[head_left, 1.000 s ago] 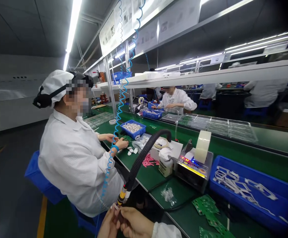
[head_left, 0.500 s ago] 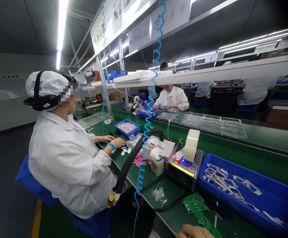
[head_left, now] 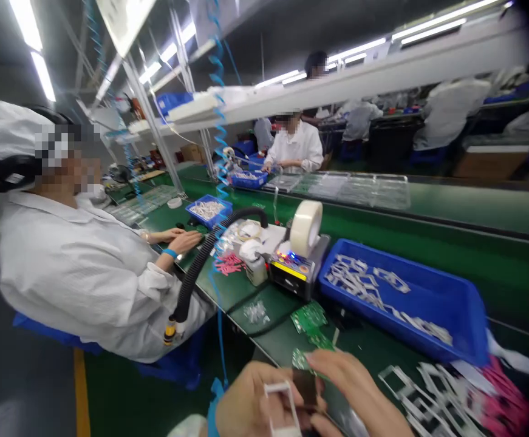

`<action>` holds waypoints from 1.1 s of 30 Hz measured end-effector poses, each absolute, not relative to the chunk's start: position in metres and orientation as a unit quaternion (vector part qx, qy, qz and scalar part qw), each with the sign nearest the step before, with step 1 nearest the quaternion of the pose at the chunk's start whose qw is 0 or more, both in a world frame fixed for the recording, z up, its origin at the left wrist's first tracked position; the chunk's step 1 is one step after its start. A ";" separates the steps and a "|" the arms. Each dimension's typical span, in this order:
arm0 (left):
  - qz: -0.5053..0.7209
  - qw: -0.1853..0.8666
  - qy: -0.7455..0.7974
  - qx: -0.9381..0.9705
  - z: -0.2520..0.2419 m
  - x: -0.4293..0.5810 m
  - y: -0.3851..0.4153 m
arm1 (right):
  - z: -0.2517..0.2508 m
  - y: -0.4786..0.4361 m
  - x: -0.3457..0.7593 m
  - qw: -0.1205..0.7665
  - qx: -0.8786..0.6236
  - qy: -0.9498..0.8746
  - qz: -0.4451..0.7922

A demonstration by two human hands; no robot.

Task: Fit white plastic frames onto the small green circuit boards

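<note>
At the bottom of the view my left hand (head_left: 246, 397), with a blue strap at the wrist, is closed around a white plastic frame (head_left: 283, 413). My right hand (head_left: 359, 388) comes in from the right, its fingers bent around a small dark rectangular piece (head_left: 307, 387) between the two hands. What the piece is, I cannot make out. Just beyond my fingertips lie green circuit boards (head_left: 310, 317) on the table. More white frames (head_left: 421, 391) are spread to the right of my right hand, beside a heap of pink parts (head_left: 505, 400).
A blue bin (head_left: 446, 297) of white frames stands behind my hands. Left of it are a tape dispenser (head_left: 291, 273), a bottle (head_left: 255, 270) and a black hose (head_left: 195, 267). A co-worker (head_left: 77, 273) sits at left; another person (head_left: 294, 145) works across the bench.
My view has swung right and down. Both hands now show, with the white frame and dark piece in them; before, only part of one hand showed at the bottom edge.
</note>
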State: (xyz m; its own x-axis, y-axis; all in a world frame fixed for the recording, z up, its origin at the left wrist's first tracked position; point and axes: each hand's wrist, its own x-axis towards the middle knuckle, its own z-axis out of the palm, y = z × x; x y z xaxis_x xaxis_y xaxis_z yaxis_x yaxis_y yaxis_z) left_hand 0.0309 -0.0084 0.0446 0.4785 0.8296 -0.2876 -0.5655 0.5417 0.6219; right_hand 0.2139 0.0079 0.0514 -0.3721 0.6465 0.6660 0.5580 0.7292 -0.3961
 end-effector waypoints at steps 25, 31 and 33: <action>0.414 0.749 0.238 0.459 0.058 0.031 -0.004 | 0.065 -0.002 0.208 0.457 -0.458 -0.759 0.075; 0.424 0.749 0.244 0.447 0.055 0.035 -0.002 | 0.047 0.005 0.213 0.458 -0.442 -0.768 0.062; 0.423 0.751 0.247 0.443 0.055 0.036 -0.002 | 0.041 0.006 0.213 0.457 -0.445 -0.768 0.065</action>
State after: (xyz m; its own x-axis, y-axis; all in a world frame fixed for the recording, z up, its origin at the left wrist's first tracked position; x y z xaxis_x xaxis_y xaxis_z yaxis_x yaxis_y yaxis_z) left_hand 0.0365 -0.0020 0.0555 0.5198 0.8543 0.0042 -0.4177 0.2499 0.8736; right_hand 0.2131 0.0062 0.0405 -0.1868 0.7420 0.6439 0.6230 0.5962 -0.5064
